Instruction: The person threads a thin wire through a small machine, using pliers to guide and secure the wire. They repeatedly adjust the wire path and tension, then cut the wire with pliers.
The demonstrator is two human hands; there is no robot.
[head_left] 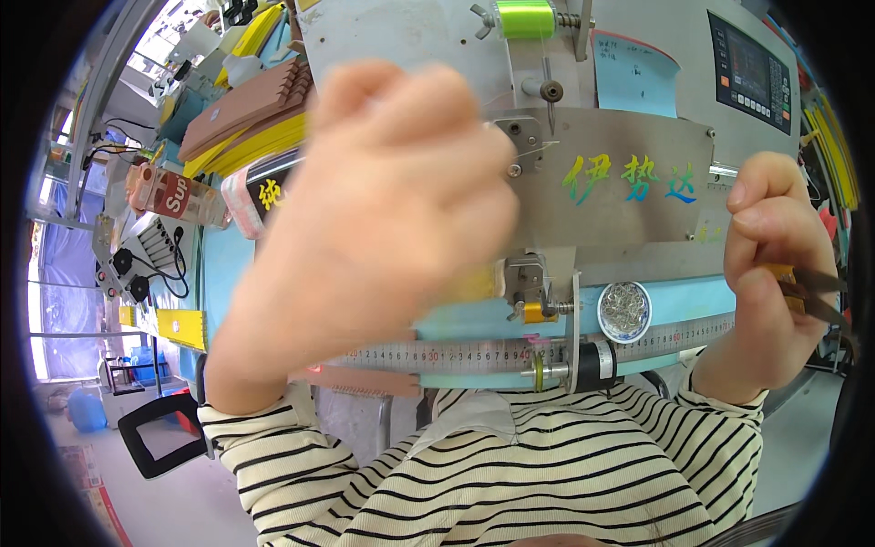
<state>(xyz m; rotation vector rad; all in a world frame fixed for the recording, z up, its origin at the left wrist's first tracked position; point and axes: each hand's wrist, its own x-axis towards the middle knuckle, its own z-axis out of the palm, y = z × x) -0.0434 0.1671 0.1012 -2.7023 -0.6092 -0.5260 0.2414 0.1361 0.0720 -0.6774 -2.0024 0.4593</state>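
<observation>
My left hand point(392, 182) is raised close in front of the sewing machine's left side, blurred by motion. Its fingers are curled in, and whatever they may hold is hidden. At the right, my right hand point(773, 246) is closed around dark metal thread snips point(811, 290) with yellow-brown wrapping. Between the hands stands the machine's metal faceplate point(611, 196). A bright green thread spool point(526, 18) sits above it, and thin thread runs near the guide post point(550, 91). Below the faceplate is a small gold bobbin point(538, 313).
A round white dish point(624, 312) of small metal pieces stands on the blue table point(697, 294). A ruler strip point(474, 354) runs along the front. Brown and yellow stacked pieces point(241, 109) and a plastic bottle point(178, 194) lie left. A control panel point(752, 73) is back right.
</observation>
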